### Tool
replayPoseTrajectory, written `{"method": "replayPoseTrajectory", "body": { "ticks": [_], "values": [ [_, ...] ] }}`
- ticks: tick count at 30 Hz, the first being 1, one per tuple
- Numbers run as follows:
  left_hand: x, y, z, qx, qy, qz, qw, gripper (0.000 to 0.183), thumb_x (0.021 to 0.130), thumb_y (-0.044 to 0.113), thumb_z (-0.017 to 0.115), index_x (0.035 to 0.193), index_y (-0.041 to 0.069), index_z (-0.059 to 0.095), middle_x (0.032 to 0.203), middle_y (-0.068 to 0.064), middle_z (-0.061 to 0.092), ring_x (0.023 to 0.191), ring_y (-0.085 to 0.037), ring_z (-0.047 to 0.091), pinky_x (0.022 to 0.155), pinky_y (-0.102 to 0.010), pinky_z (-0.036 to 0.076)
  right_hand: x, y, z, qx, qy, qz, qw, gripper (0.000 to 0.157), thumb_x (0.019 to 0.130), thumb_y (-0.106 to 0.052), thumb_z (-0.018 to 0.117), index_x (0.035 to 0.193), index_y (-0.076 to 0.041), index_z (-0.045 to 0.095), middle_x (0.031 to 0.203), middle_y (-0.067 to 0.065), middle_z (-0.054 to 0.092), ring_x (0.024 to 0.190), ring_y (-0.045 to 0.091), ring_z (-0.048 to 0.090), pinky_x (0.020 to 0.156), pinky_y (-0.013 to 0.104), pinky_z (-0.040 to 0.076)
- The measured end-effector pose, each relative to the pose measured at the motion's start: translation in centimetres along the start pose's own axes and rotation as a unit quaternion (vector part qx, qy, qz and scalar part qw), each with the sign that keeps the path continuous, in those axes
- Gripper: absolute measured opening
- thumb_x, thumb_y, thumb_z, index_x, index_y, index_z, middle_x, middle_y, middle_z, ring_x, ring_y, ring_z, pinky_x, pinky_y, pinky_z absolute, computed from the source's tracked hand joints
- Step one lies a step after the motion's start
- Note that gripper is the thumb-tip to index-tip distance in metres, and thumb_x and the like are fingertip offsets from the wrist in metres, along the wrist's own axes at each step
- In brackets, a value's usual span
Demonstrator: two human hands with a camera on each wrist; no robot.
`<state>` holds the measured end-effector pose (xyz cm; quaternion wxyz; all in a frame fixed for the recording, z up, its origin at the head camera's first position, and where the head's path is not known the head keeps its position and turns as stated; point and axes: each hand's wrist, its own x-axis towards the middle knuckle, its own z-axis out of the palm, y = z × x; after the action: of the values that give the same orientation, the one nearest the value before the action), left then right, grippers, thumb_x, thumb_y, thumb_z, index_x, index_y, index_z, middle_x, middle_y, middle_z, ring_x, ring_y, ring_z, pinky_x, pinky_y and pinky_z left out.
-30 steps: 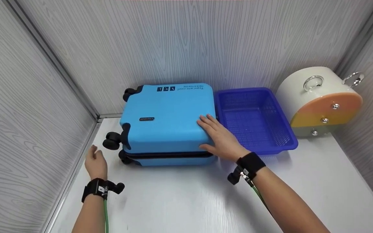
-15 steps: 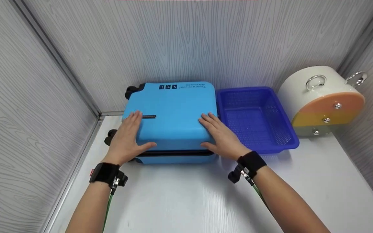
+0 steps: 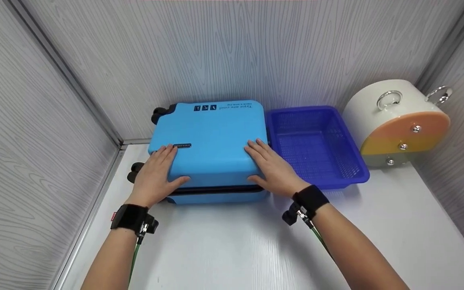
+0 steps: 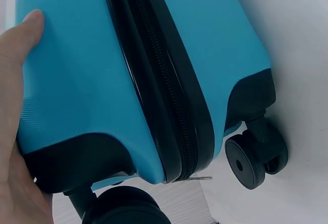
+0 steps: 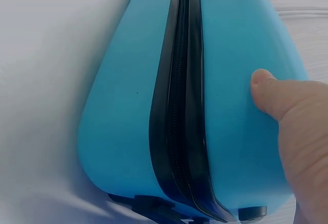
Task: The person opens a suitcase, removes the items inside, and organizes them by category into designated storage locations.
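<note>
A light-blue hard-shell suitcase (image 3: 216,133) lies flat with its wheels toward the left. My left hand (image 3: 154,177) rests on its front left corner, fingers straight over the top and thumb on the front side. At the front right corner my right hand (image 3: 273,169) lies the same way, fingers spread on the lid. In the left wrist view, a black zipper (image 4: 164,75) runs along the side, with black wheels (image 4: 251,155) beyond the corner. The right wrist view has my right thumb (image 5: 266,88) against the shell beside the zipper band.
Right of the suitcase stands a blue plastic basket (image 3: 308,153), close beside it. Farther right is a round-topped white case (image 3: 381,104) with an orange, yellow and green front, small knobs and silver ring handles. Wood-grain panels (image 3: 224,48) enclose the white tabletop (image 3: 224,249).
My left hand has come from the tabletop left of the suitcase up onto its front left corner. The right hand has stayed on the right corner, and the suitcase has kept its place.
</note>
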<state>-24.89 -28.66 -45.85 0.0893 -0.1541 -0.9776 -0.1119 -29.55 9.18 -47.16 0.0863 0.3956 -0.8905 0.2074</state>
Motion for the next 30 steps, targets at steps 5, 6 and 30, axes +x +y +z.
{"method": "replayPoseTrajectory", "body": {
  "ticks": [5, 6, 30],
  "values": [
    [-0.7, 0.3, 0.1, 0.004, 0.009, -0.014, 0.9999, 0.098, 0.095, 0.062, 0.062, 0.163, 0.004, 0.022, 0.168, -0.017, 0.021, 0.155, -0.033, 0.014, 0.125, -0.046, 0.009, 0.6, 0.0, 0.0, -0.019, -0.017, -0.006, 1.0, 0.084, 0.101, -0.038, 0.066, 0.164, -0.008, 0.019, 0.17, 0.011, 0.015, 0.157, 0.03, 0.006, 0.125, 0.045, 0.014],
    [-0.8, 0.5, 0.1, 0.006, 0.01, -0.016, 0.9998, 0.098, 0.096, 0.062, 0.062, 0.163, 0.003, 0.022, 0.167, -0.017, 0.022, 0.155, -0.033, 0.014, 0.125, -0.046, 0.009, 0.7, 0.0, 0.0, -0.023, -0.018, -0.007, 1.0, 0.084, 0.101, -0.038, 0.067, 0.164, -0.008, 0.02, 0.17, 0.012, 0.015, 0.156, 0.03, 0.007, 0.125, 0.045, 0.015],
    [-2.7, 7.4, -0.9, 0.101, 0.037, -0.01, 0.9941, 0.072, 0.1, 0.04, 0.067, 0.153, -0.004, 0.043, 0.155, -0.026, 0.042, 0.14, -0.043, 0.042, 0.113, -0.054, 0.038, 1.6, 2.8, 0.1, -0.12, 0.027, 0.08, 0.989, 0.073, 0.106, -0.017, 0.059, 0.164, -0.005, 0.016, 0.169, 0.016, 0.015, 0.155, 0.032, 0.016, 0.123, 0.045, 0.021]
  ]
}}
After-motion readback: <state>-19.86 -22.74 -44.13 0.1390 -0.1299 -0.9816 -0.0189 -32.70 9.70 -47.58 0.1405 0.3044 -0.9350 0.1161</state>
